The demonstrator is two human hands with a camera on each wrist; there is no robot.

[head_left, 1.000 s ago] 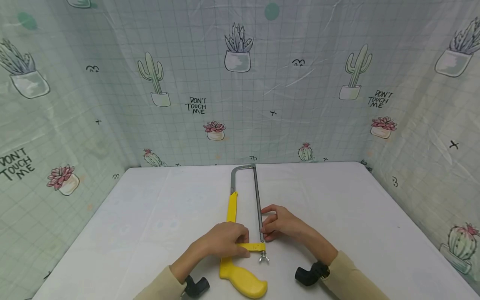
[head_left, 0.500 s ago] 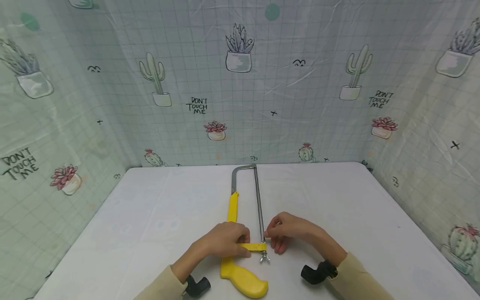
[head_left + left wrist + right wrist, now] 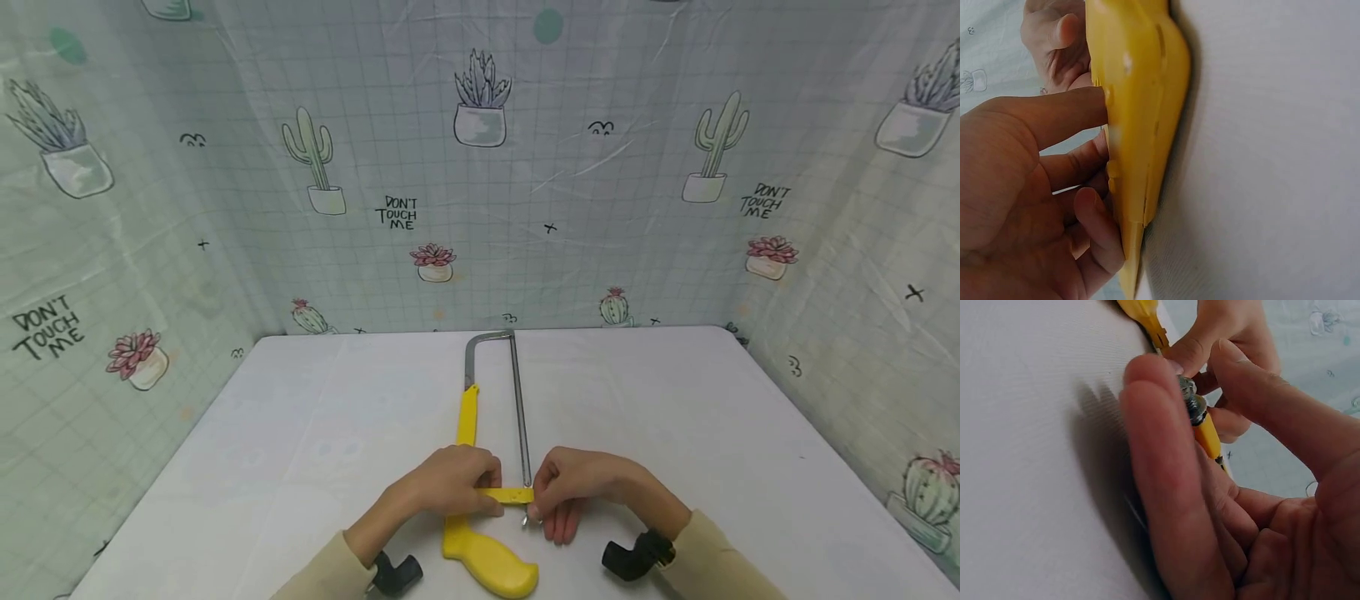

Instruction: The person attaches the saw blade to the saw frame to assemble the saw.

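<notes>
A hacksaw with a yellow handle point(image 3: 491, 567) lies flat on the white table, its grey metal bow pointing away. My left hand point(image 3: 453, 482) holds the yellow frame where the crosspiece point(image 3: 513, 496) branches off; the left wrist view has its thumb and fingers against the yellow plastic point(image 3: 1138, 119). My right hand point(image 3: 577, 483) is at the near end of the blade point(image 3: 521, 400), beside the wing nut point(image 3: 525, 522), which it partly covers. In the right wrist view its fingers are extended and the thumb stands apart from them, with the metal screw end point(image 3: 1192, 400) beyond.
The white table point(image 3: 360, 400) extends around the saw on both sides. Behind and beside it hangs a cactus-printed cloth point(image 3: 555, 258). Black wrist mounts point(image 3: 637, 554) sit below both hands, near the tabletop.
My right hand has left the blade's side and come down toward me to the wing nut. My left hand and the hacksaw have stayed in place.
</notes>
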